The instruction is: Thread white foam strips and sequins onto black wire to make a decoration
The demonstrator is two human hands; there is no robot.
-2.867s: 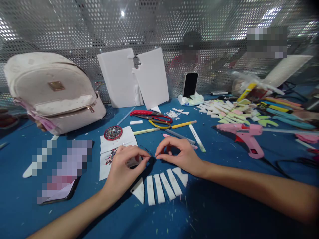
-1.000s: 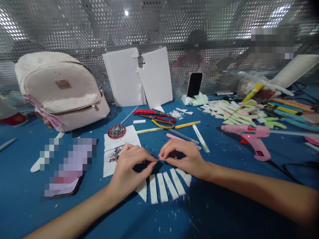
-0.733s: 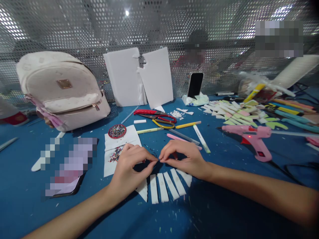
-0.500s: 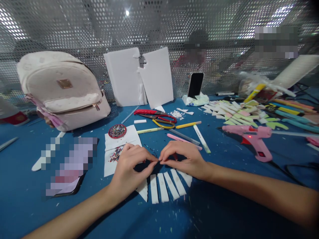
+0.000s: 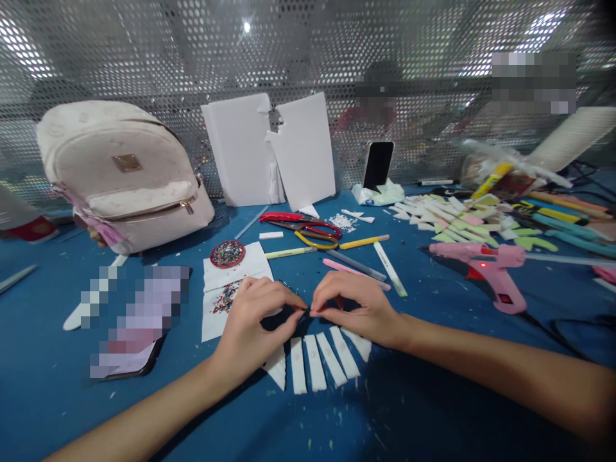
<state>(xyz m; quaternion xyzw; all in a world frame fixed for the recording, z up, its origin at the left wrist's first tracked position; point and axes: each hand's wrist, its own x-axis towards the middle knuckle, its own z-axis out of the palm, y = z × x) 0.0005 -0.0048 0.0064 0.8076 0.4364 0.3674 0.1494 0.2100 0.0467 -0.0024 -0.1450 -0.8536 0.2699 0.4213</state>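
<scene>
My left hand (image 5: pixel 260 314) and my right hand (image 5: pixel 359 305) meet nearly tip to tip over the table, each in a pinch. Whatever is between the fingertips is too small to make out. Just below the hands, several white strips (image 5: pixel 315 362) fan out on the blue table, with a pointed white piece (image 5: pixel 276 371) under my left wrist. Behind my left hand lies a sheet of white paper (image 5: pixel 257 260), bearing a loose heap of coloured beads (image 5: pixel 224 298) and a red round lid (image 5: pixel 227 254) full of beads. A thin dark line, perhaps wire, shows behind the left fingers.
A pink glue gun (image 5: pixel 481 256) with a lit red light lies right, its cable trailing. Red-handled scissors (image 5: pixel 308 226) and several pens (image 5: pixel 363 242) lie behind the hands. A phone (image 5: pixel 144 327) and a white backpack (image 5: pixel 129 179) are left. Foam scraps (image 5: pixel 457 215) pile up at back right.
The right fingertips have shifted slightly to the right, and the gap between the two pinches is a touch wider. The things on the table have not moved.
</scene>
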